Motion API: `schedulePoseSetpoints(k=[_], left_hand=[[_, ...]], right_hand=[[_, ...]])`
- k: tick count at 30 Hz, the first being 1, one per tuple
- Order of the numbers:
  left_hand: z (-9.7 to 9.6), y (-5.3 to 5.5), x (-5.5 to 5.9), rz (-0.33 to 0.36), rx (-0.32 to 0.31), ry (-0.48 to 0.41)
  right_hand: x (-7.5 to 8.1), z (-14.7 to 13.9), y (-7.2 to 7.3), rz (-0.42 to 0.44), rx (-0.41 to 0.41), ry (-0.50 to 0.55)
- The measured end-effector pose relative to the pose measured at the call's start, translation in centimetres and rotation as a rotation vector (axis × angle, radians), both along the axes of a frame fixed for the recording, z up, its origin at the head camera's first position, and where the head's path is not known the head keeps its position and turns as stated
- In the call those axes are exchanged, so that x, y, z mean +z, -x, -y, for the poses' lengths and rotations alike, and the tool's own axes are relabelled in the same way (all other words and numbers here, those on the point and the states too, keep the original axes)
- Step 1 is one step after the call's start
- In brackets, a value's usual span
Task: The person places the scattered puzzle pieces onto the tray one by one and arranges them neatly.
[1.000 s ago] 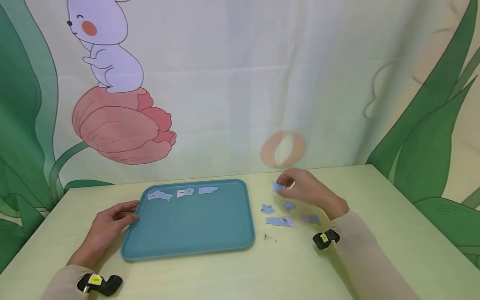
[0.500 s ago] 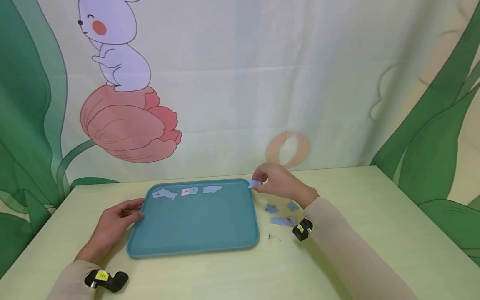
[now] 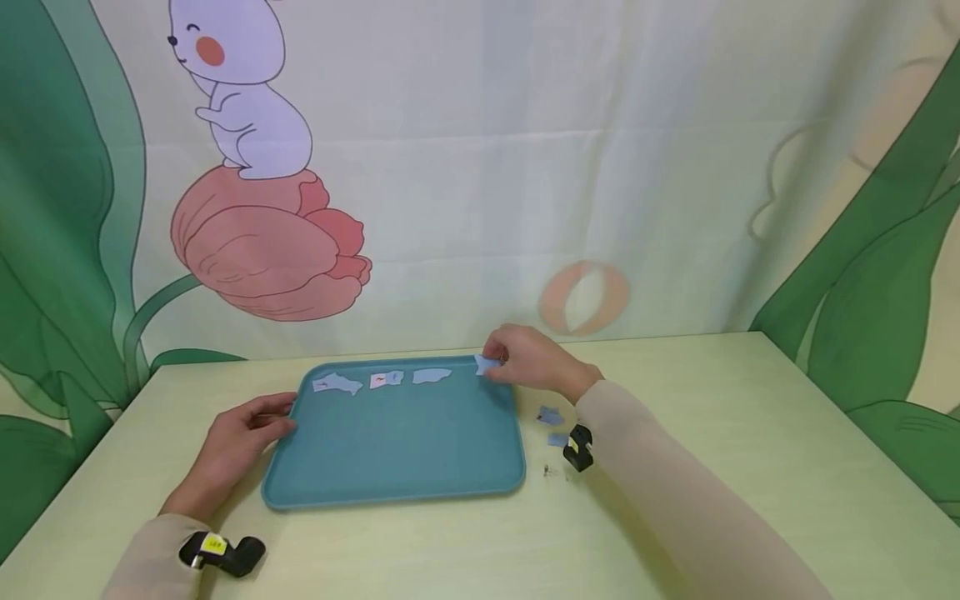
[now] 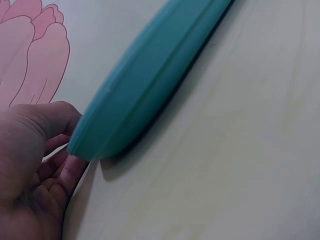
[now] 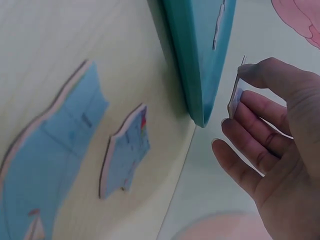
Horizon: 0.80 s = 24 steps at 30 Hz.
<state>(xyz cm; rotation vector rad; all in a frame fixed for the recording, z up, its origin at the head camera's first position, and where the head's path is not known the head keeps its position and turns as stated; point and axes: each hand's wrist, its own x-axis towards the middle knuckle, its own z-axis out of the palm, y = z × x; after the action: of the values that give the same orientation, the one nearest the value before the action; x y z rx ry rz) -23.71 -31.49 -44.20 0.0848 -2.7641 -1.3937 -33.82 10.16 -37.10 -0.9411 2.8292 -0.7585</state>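
My right hand (image 3: 532,358) pinches a small light-blue puzzle piece (image 3: 486,365) between thumb and fingers, above the far right corner of the teal tray (image 3: 397,442). In the right wrist view the piece (image 5: 235,95) stands nearly edge-on. At the tray's left side my left hand (image 3: 240,437) grips the rim; in the left wrist view its thumb meets the rim and its fingers (image 4: 72,172) curl beneath. Along the tray's far edge lie a blue piece with a pink end (image 3: 337,383), a pink-and-blue piece (image 3: 386,380) and a plain blue piece (image 3: 432,376).
Right of the tray, a small blue piece (image 3: 550,415) and a longer blue piece (image 3: 557,439) lie on the table; my right sleeve partly covers the longer one. Small dark marks (image 3: 550,471) show near the tray's right edge. A printed curtain (image 3: 450,167) hangs behind the table.
My right hand has carried the puzzle piece leftward from the table to the tray's far right corner. The left hand stays on the tray's left rim. The head view has shifted slightly.
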Motion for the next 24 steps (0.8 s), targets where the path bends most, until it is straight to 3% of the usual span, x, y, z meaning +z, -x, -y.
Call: schedulePoseSetpoints(k=[24], left_hand=[[-0.2, 0.0, 0.2, 0.007, 0.011, -0.044]], right_hand=[[-1.2, 2.7, 1.5, -0.005, -0.003, -0.134]])
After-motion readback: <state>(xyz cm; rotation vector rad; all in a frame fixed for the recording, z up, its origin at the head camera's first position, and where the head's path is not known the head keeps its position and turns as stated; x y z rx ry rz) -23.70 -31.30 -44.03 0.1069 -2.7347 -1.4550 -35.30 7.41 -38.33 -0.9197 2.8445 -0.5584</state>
